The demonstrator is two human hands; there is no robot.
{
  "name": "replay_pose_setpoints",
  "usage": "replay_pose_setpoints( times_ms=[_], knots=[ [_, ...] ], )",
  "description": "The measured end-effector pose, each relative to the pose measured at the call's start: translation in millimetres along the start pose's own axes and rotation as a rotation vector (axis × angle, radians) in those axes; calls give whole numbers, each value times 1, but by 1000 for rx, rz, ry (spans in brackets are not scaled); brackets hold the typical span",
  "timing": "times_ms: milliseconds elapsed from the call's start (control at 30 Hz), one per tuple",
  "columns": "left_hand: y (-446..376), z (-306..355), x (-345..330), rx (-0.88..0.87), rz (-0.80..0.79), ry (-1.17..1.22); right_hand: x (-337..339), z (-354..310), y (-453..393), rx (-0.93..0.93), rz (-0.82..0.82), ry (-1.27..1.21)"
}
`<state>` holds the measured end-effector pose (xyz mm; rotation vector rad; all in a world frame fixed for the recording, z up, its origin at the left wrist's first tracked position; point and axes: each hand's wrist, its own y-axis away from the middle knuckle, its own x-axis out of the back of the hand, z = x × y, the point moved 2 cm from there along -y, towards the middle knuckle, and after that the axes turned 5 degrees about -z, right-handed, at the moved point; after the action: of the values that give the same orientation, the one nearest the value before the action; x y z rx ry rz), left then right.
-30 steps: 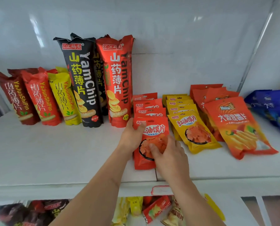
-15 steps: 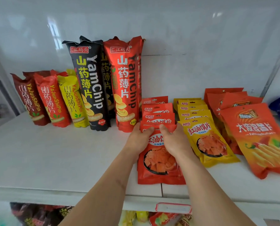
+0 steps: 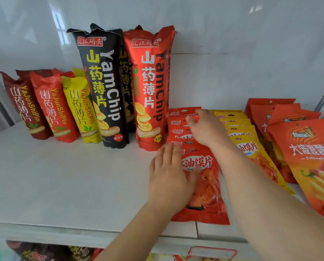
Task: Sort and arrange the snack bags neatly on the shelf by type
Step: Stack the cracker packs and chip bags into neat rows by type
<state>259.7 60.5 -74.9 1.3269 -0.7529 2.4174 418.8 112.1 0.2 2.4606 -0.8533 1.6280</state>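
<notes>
left hand [image 3: 168,178] flat, fingers straight, pressing the left edge of the front red snack bag [image 3: 204,185] lying on the white shelf [image 3: 63,185]. right hand [image 3: 206,127] further back on the overlapping red bags [image 3: 178,122], fingers loosely spread, not gripping. yellow bags [image 3: 238,129] just right; orange bags [image 3: 308,147] beyond. tall yam chip bags [image 3: 104,91] upright at the back wall.

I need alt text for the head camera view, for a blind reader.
Two hands tidy a row of flat red snack bags on a white shelf: left hand flat at the front bag, right hand farther back. Tall yam chip bags stand behind.
</notes>
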Motion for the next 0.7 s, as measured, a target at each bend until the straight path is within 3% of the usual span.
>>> replay_pose_setpoints(
  times_ms=[67, 200, 267, 700],
  knots=[
    [13, 8, -2, -85, 30, -143, -8, -7, -13, 29, -87, 130],
    [5, 7, -8, -21, -269, -176, -32, -9, -29, 41, -216, 252],
    [2, 5, -7, -6, -308, -193, -39, -7, -37, 38, -252, 265],
    [-32, 0, -16, 34, -433, -137, -57, 3, -65, 60, -247, 279]
  ],
)
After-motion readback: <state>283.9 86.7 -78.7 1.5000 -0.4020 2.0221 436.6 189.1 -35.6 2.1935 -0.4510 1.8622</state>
